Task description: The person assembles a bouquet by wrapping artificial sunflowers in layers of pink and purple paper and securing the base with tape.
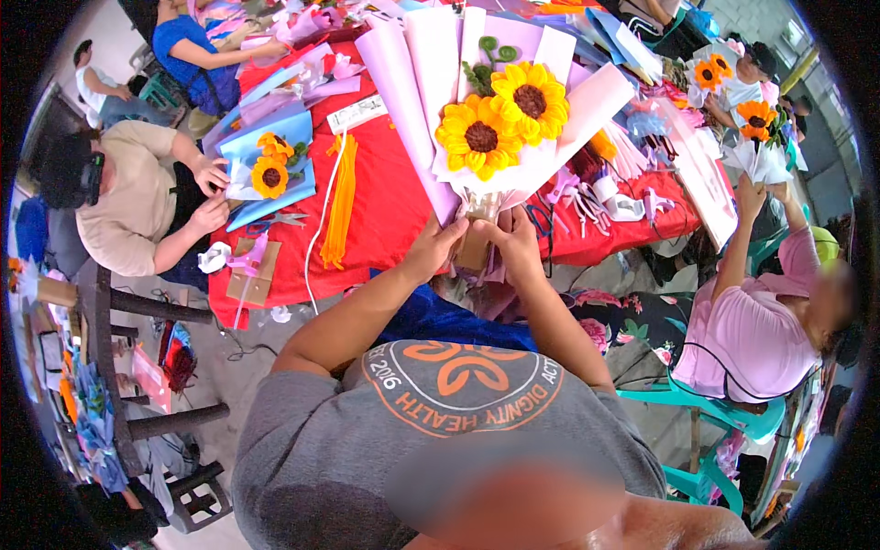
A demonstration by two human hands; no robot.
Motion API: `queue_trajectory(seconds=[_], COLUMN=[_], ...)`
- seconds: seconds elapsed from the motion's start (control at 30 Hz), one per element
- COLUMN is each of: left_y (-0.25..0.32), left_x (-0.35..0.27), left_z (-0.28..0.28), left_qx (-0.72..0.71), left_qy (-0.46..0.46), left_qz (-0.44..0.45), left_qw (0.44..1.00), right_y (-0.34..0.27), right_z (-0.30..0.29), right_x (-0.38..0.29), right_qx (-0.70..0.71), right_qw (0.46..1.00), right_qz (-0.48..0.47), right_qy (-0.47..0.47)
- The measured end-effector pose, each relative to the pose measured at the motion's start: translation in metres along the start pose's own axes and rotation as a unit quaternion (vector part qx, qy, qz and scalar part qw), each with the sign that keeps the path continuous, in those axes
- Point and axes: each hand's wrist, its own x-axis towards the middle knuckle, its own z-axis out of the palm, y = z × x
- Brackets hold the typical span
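Both of my hands hold a bouquet (410, 103) upright by its base, over the near edge of the table. My left hand (434, 249) grips the left side of its gathered stem and my right hand (515, 244) the right side, thumbs nearly meeting in front. The bouquet has two yellow fuzzy sunflowers (481, 136) with brown centres and green curled sprigs (488, 60), wrapped in lilac and white paper. A brown cardboard piece (472, 249) shows at the stem between my hands. The fingers behind the stem are partly hidden.
The red-covered table (385, 172) holds orange pipe cleaners (339, 199), a power strip (357, 114), scissors (278, 220), a pink glue gun (249, 258) and tape rolls (624, 206). A co-worker at left handles a blue-wrapped bouquet (271, 168); one at right holds an orange-flower bouquet (755, 124). A white cord crosses the table.
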Motion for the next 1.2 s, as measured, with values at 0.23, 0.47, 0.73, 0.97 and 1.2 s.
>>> queue_trajectory(seconds=[0.23,0.47,0.73,0.97,1.2], left_y=[-0.016,-0.002,-0.002,-0.002,0.007], left_x=[0.000,-0.006,-0.006,-0.006,-0.008], left_z=[-0.009,0.002,-0.004,-0.006,0.000], left_qx=[-0.077,-0.183,-0.181,-0.148,-0.231], left_qy=[-0.003,0.010,0.022,0.048,0.046], left_qz=[-0.022,-0.001,0.024,0.028,0.008], left_qw=[0.997,0.983,0.983,0.987,0.972], right_y=[0.004,-0.003,-0.019,-0.017,-0.010], right_z=[-0.011,-0.012,-0.007,-0.010,-0.022], right_x=[0.006,0.002,-0.002,-0.002,0.002], right_qx=[0.001,-0.007,-0.026,-0.016,-0.008], right_qw=[1.000,1.000,0.999,1.000,1.000], right_qz=[0.009,0.024,0.021,0.006,0.003], right_qy=[-0.001,0.013,0.020,0.025,0.028])
